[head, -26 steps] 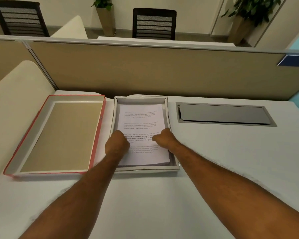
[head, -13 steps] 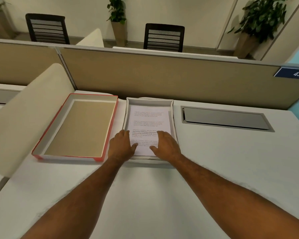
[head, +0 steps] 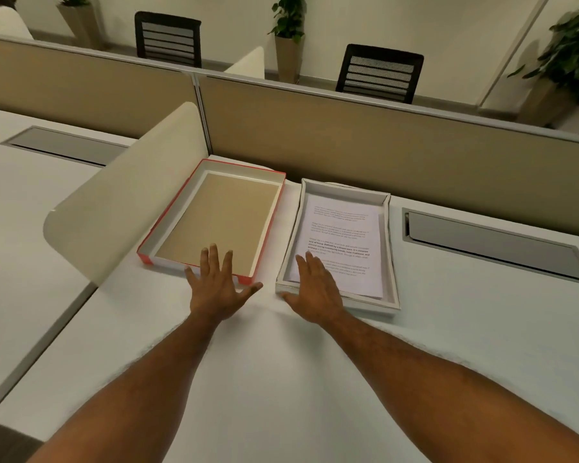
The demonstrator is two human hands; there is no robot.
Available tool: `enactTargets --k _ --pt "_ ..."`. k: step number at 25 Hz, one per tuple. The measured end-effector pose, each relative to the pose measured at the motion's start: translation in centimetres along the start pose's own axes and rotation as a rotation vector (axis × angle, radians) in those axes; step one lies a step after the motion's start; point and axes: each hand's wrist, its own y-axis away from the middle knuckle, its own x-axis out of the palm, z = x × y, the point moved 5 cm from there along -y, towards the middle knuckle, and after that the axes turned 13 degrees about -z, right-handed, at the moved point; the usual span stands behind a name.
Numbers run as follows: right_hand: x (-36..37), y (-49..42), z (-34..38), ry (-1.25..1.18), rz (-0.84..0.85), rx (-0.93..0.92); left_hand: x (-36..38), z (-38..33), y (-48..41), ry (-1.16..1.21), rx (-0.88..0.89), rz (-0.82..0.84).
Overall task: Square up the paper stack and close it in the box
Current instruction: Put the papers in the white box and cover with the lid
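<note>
A stack of printed white paper [head: 343, 242] lies inside the white box base [head: 391, 255] on the desk. To its left the red-edged lid [head: 168, 225] rests upside down, its tan inside facing up. My left hand [head: 218, 282] hovers with spread fingers over the lid's near edge, holding nothing. My right hand [head: 315, 289] is spread over the near left corner of the box base, its fingertips above the paper's lower left corner.
A cream curved divider [head: 131, 195] stands left of the lid. A tan partition wall [head: 381, 142] runs behind both boxes. Grey cable hatches [head: 492, 245] are set into the desk at right and far left. White desk surface [head: 298, 379] lies in front.
Both hands have lifted off the paper. My left hand moved left to the lid's near edge; my right hand slid to the box's left corner. The camera view shifted left.
</note>
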Motion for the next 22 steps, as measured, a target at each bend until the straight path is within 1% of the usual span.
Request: enactTargets --k 4,9,13,16,19,22 --pt "1.6 -1.5 4.4 -0.068 -0.003 -0.052 -1.1 5.1 -1.3 0.011 -0.109 -0.005" --pt "4.0 -3.3 8.0 -0.188 0.077 0.047 -1.4 10.3 -2.6 0.091 -0.282 0.014" --pt "5.2 -4.1 8.9 -0.253 0.106 0.088 -1.2 12.9 -3.3 0.181 -0.354 -0.003" --pt "5.6 -4.7 9.1 -0.366 0.119 0.183 -1.6 13.4 -3.8 0.278 -0.403 -0.069" --pt "5.8 -4.9 9.2 -0.406 0.094 0.174 -1.7 13.7 -4.1 0.437 -0.466 -0.147" --pt "5.7 -4.9 9.2 -0.488 0.070 0.185 -2.0 13.7 -4.4 0.648 -0.524 -0.301"
